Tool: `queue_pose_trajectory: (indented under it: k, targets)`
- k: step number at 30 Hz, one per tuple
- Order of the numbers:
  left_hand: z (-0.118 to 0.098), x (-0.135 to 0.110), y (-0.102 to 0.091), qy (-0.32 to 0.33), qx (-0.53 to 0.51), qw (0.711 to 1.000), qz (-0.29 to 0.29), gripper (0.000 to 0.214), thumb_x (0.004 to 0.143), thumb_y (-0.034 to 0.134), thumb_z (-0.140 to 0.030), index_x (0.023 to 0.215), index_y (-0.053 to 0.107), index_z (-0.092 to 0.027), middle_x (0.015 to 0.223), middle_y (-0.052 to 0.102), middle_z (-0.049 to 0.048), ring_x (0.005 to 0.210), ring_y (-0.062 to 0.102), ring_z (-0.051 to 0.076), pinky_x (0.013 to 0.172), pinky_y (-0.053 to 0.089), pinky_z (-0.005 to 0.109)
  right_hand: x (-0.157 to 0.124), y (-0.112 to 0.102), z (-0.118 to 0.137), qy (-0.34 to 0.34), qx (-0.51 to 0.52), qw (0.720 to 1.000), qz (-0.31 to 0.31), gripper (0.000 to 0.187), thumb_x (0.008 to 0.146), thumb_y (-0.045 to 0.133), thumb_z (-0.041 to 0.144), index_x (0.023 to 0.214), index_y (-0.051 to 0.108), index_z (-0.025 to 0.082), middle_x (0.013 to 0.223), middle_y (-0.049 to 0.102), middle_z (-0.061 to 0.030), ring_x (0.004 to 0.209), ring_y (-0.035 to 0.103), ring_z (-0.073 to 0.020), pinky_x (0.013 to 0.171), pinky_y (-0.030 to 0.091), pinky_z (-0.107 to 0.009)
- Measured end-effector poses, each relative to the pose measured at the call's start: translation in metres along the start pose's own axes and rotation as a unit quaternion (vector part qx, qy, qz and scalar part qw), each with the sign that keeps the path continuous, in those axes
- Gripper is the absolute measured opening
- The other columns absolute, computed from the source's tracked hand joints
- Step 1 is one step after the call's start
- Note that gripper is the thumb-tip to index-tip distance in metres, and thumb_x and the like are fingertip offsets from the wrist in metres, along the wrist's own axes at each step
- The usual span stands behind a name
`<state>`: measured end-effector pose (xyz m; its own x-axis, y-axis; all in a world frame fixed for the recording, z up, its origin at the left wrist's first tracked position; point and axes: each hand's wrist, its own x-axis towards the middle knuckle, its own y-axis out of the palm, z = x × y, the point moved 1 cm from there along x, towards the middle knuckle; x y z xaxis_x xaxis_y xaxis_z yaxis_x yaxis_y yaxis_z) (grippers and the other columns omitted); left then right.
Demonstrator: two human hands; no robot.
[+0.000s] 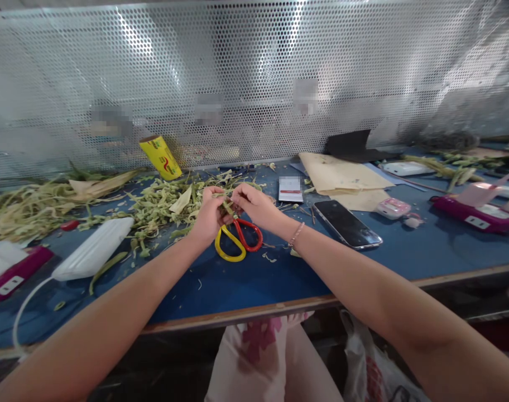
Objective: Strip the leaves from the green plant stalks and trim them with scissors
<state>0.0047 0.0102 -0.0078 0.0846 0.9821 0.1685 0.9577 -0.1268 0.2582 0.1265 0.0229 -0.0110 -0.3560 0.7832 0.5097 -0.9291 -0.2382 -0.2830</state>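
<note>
My left hand is closed, with its thumb and fingers around a thin green plant stem. Right against it, my right hand has its fingertips pinched together at the upper end of the stem; what exactly lies between them is too small to see. Just below both hands, scissors with one yellow and one red handle lie on the blue table, their blades hidden behind the hands. A heap of pale green plant scraps spreads to the left of my left hand.
On the left are a white power bank with a cable, dried husks and a purple tissue box. A yellow tube leans near the perforated metal panel. To the right are a black phone, brown paper and another purple box.
</note>
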Motion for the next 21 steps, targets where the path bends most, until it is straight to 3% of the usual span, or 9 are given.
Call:
queue_pose_trajectory:
  k: [4,8,16,21]
  targets:
    - [-0.002,0.001,0.002,-0.020,-0.040,0.998,-0.036,0.011,0.067,0.051,-0.017,0.074,0.042,-0.019,0.058,0.049,-0.0039,0.049,0.047,0.009,0.043,0.034,0.020,0.000,-0.003,-0.001,-0.010,-0.059,0.997,-0.047,0.008,0.081,0.041,0.020,0.073,0.042,0.020,0.065,0.048,0.0029,0.062,0.047,-0.0104,0.063,0.040,-0.025]
    - [0.000,0.003,-0.001,-0.047,-0.045,0.998,-0.005,0.007,0.066,0.052,-0.018,0.063,0.047,-0.016,0.056,0.050,-0.0012,0.049,0.046,0.009,0.049,0.036,0.022,0.001,-0.006,-0.002,-0.004,-0.050,0.996,-0.070,0.010,0.081,0.038,0.021,0.072,0.040,0.020,0.067,0.047,0.0020,0.064,0.047,-0.0111,0.064,0.040,-0.026]
    - [0.010,0.006,-0.009,0.047,0.070,0.994,0.076,0.015,0.073,0.055,-0.029,0.069,0.049,-0.016,0.063,0.053,0.0002,0.059,0.048,0.011,0.054,0.036,0.024,0.002,-0.008,0.001,-0.027,-0.053,0.996,-0.065,0.009,0.081,0.038,0.021,0.072,0.039,0.020,0.066,0.045,0.0028,0.062,0.045,-0.0102,0.062,0.038,-0.024]
    - [0.012,0.010,-0.014,0.103,0.204,0.972,0.059,0.021,0.079,0.051,-0.037,0.072,0.048,-0.018,0.067,0.051,-0.0005,0.062,0.049,0.012,0.060,0.038,0.026,0.000,-0.008,0.003,-0.034,-0.051,0.996,-0.070,0.010,0.080,0.040,0.021,0.070,0.039,0.020,0.065,0.044,0.0032,0.061,0.044,-0.0097,0.061,0.038,-0.024]
